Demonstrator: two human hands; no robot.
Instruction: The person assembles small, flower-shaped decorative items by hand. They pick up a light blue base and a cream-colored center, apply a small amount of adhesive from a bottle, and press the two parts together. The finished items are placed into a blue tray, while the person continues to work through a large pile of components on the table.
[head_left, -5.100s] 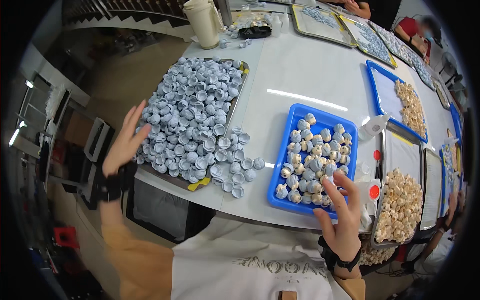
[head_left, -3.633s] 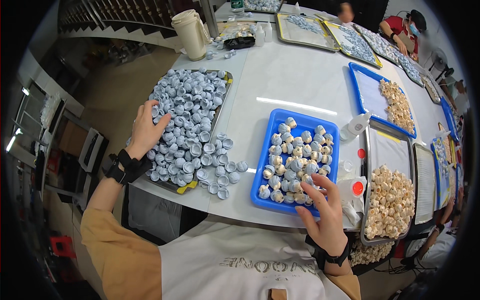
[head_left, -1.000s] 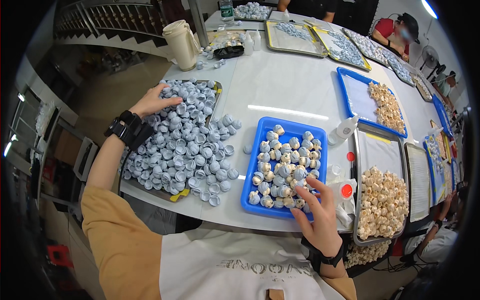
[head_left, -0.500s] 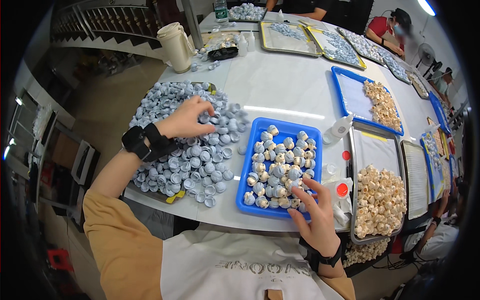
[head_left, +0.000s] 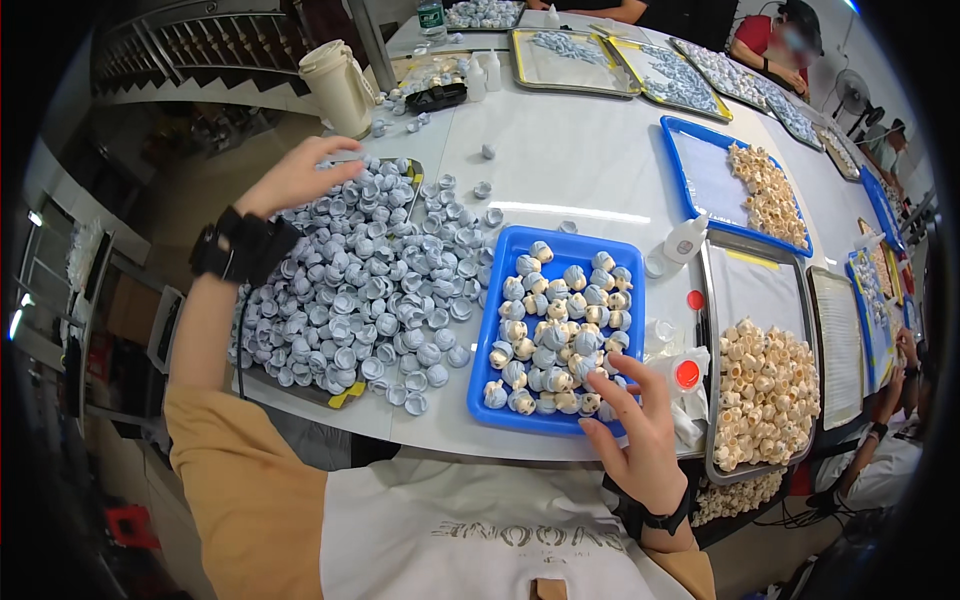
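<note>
Beside left grip (head_left: 297,180), blue shells (head_left: 365,290)

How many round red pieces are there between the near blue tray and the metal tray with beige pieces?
2: one red disc on the white container, another red disc farther back, beside the metal tray. Others may be hidden.

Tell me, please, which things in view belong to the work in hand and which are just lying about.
Apparently in the work:
blue-grey shells, near the left hand
blue tray of two-tone pieces, near the right hand

Apparently just lying about:
cream container
black object
fan
</note>
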